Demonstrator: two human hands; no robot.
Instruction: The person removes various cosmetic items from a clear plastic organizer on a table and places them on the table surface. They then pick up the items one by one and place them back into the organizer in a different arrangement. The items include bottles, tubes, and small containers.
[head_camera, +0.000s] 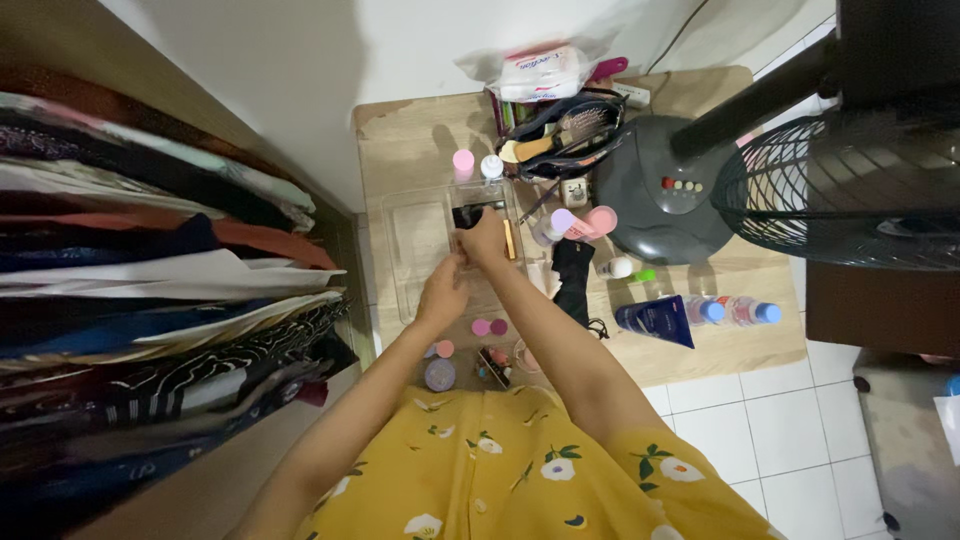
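The right hand (484, 240) is gripping a small dark item (466, 214) over the clear organizer tray (415, 240) on the counter (400, 140); the left hand (443, 293) is closing beneath it, contents unclear. Crowded bottles (553, 226) just right could be getting knocked

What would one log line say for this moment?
left hand: over clear organizer tray | right hand: on small dark item in tray, grip unclear | nearby: cosmetic bottles, fan base

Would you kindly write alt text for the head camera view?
A person's left hand and right hand meet over a clear plastic organizer tray on a wooden table crowded with cosmetic bottles, beside a grey standing fan.
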